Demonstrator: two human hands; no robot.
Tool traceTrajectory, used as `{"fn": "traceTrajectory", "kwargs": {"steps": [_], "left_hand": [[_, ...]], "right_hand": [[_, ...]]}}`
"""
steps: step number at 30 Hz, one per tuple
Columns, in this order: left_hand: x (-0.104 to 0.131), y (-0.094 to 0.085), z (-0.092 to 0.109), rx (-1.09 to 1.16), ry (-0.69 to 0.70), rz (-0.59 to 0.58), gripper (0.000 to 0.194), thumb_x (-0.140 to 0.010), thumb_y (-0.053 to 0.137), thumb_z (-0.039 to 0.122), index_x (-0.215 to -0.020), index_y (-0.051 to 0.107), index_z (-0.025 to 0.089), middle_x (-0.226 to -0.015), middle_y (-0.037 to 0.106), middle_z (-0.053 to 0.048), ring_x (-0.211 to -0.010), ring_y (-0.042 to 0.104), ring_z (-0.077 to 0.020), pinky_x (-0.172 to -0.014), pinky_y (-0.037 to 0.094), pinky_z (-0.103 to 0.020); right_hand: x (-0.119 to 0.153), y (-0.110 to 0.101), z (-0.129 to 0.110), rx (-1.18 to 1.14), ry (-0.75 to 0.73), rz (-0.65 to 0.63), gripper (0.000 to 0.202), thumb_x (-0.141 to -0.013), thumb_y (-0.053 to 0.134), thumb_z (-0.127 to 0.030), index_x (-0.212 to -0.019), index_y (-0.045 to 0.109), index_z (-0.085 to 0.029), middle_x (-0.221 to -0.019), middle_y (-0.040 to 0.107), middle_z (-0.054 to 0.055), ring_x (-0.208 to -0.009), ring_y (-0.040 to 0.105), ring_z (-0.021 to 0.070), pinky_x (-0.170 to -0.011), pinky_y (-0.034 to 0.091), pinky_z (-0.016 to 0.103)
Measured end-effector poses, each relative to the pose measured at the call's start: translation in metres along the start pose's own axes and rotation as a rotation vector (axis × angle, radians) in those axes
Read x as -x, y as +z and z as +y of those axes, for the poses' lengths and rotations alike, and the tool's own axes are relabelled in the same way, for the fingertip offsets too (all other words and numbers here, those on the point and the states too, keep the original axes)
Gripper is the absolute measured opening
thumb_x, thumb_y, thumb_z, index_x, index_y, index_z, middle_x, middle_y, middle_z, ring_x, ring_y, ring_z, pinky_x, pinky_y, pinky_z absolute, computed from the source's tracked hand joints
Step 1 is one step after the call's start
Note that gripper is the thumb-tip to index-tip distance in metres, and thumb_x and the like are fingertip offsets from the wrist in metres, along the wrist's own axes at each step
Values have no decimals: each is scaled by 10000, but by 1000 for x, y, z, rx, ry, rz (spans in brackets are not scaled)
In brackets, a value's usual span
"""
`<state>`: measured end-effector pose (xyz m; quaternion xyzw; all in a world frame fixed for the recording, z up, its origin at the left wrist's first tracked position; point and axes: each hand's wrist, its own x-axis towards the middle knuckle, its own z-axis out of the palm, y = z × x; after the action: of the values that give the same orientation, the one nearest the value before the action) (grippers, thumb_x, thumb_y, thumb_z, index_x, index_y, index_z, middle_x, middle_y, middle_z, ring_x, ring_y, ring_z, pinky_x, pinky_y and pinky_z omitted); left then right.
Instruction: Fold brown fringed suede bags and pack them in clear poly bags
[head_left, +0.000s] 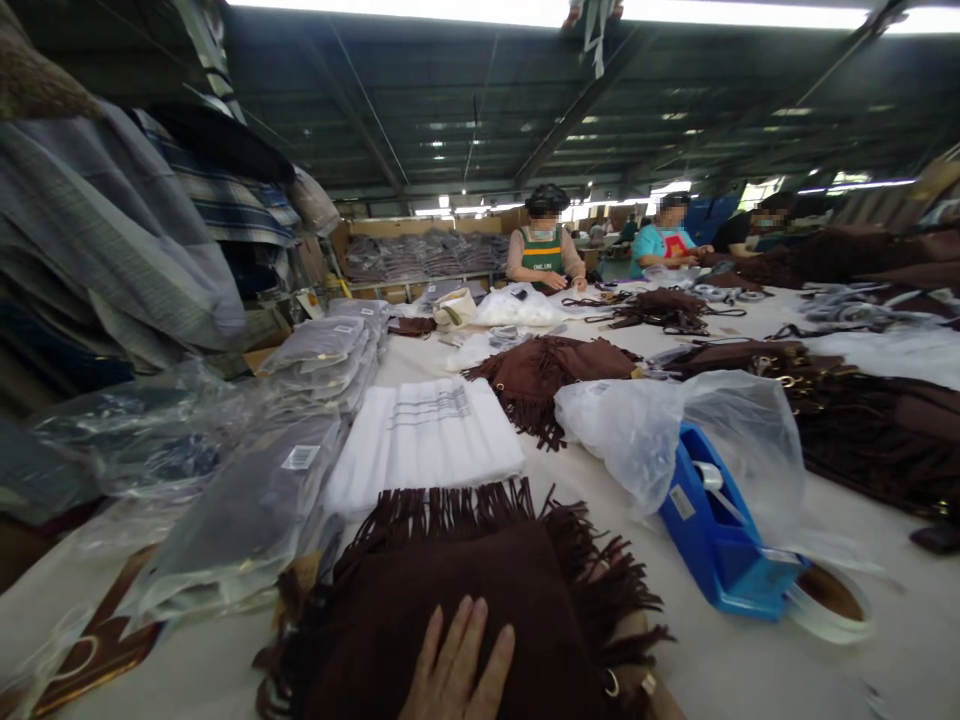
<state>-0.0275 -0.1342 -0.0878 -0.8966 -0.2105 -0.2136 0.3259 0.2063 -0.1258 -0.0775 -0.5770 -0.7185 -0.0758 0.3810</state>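
Observation:
A brown fringed bag [450, 590] lies in front of me at the bottom of the head view, its fringe spread along the top and right sides. My left hand [459, 665] rests flat on its front with the fingers apart. At the bag's right side is my right hand [634, 640], largely covered by the fringe, so its grip cannot be made out. A gold-coloured ring [612, 683] shows near it. Just beyond the bag sits a folded white cloth [427, 440].
A blue tape dispenser [720, 540] and a tape roll [831, 603] stand at right, beside clear plastic [630, 430]. Bagged grey items [247, 510] are stacked at left. Another brown fringed bag [562, 370] lies farther back. People [546, 250] work across the table.

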Motion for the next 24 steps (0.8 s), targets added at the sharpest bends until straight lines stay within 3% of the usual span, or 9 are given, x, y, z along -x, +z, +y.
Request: {"fn": "traceTrajectory", "kwargs": {"steps": [5,7,11,16,19,22,23,24], "left_hand": [[-4,7,18,-2,-67,46,379,-918,335,175,-1248,520,177,-1073,665,-115,-1034,620,-240,-1119,150,-527],[-5,11,27,32,-122,111,360,-916,320,163,-1195,547,167,-1041,673,-111,-1038,619,-238,-1116,191,-506],[1,17,38,68,-196,147,294,-905,346,133,-1101,566,141,-1029,673,-110,-1085,595,-237,-1087,311,-441],[11,22,35,135,-171,171,192,-876,471,147,-1023,593,123,-1062,664,-112,-1087,592,-242,-1014,439,-411],[3,30,41,111,-183,259,147,-867,474,132,-931,605,117,-1000,685,-103,-1028,627,-230,-1001,455,-391],[-10,50,61,54,-231,387,180,-863,433,113,-821,607,122,-844,709,-86,-917,672,-227,-973,478,-391],[-14,58,68,28,-201,394,179,-865,438,134,-838,615,124,-826,711,-86,-890,679,-227,-946,500,-395],[-16,65,73,22,-170,322,186,-873,448,168,-872,627,120,-862,713,-97,-901,675,-229,-926,516,-384]], "right_hand": [[-5,4,3,1,47,-93,337,-902,487,-374,-1188,534,-202,-1197,582,78,-1003,594,181,-838,512,384],[-4,13,-7,25,70,-166,423,-916,433,-401,-1263,495,-166,-1233,588,117,-1085,582,219,-857,522,383],[-2,41,-44,108,122,-286,584,-901,397,-449,-1305,463,-33,-1351,448,218,-1276,374,355,-993,401,535],[-4,58,-68,73,158,-256,504,-935,314,-402,-1275,515,-88,-1359,453,170,-1285,369,332,-1005,361,583],[0,55,-57,98,65,-229,449,-935,326,-359,-1263,530,-129,-1323,512,137,-1260,423,304,-984,403,554],[10,53,-29,186,-165,-141,415,-922,325,-300,-1246,535,-148,-1308,532,138,-1243,449,300,-910,470,520],[13,54,-18,202,-260,-69,394,-910,321,-271,-1209,561,-178,-1303,539,129,-1263,423,299,-896,475,515],[15,56,-7,212,-367,-19,375,-894,329,-252,-1164,586,-209,-1295,548,116,-1289,385,303,-884,475,515]]}}
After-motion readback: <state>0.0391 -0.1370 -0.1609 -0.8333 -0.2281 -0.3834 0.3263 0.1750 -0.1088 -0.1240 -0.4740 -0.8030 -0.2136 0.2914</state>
